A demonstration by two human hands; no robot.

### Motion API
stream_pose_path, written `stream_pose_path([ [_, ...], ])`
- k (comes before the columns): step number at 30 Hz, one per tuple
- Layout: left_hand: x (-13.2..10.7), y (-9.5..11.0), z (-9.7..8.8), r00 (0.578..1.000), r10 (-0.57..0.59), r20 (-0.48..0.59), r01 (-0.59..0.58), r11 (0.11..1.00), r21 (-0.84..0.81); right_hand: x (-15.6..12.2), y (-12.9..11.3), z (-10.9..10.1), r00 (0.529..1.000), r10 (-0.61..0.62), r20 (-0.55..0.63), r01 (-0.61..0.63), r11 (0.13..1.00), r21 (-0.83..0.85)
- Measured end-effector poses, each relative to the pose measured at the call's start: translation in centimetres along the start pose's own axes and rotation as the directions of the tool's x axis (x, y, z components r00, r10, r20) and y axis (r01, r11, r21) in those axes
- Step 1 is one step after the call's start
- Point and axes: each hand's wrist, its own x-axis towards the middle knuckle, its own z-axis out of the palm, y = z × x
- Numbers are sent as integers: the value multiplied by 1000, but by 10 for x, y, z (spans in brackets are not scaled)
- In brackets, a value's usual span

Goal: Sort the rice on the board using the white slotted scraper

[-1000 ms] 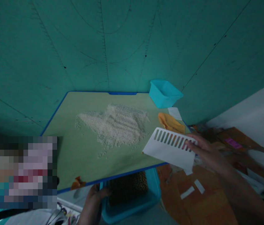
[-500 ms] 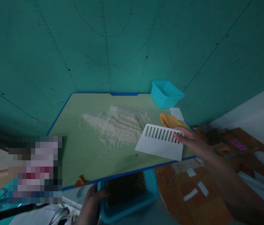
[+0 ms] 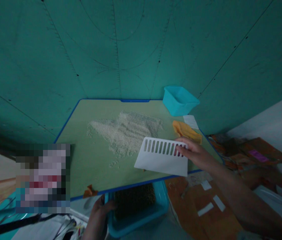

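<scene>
Green board (image 3: 91, 166), bin (image 3: 141, 218) half hidden, left hand (image 3: 98, 218) cropped

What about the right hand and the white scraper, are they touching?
Touching. The head view shows the right hand gripping the scraper at its slotted end, with fingers lying across the slots.

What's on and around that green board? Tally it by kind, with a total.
Blue tubs: 2 (far tub, near tub gripped by left hand)
White slotted scraper: 1, in right hand
Orange cloth: 1
Orange scrap: 1
White paper slip: 1
Grain pile: 1
Total: 7
</scene>
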Motion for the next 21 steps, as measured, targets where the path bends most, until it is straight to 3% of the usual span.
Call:
stream_pose_path([
  [11,2,-1,-5,999,-9,-48,10,1000,17,3,-2,12,999,-3,42,-2,995,104],
  [21,-3,3,-2,999,15,-48,-16,1000,-16,-7,1,29,975,37,218,-61,993,105],
])
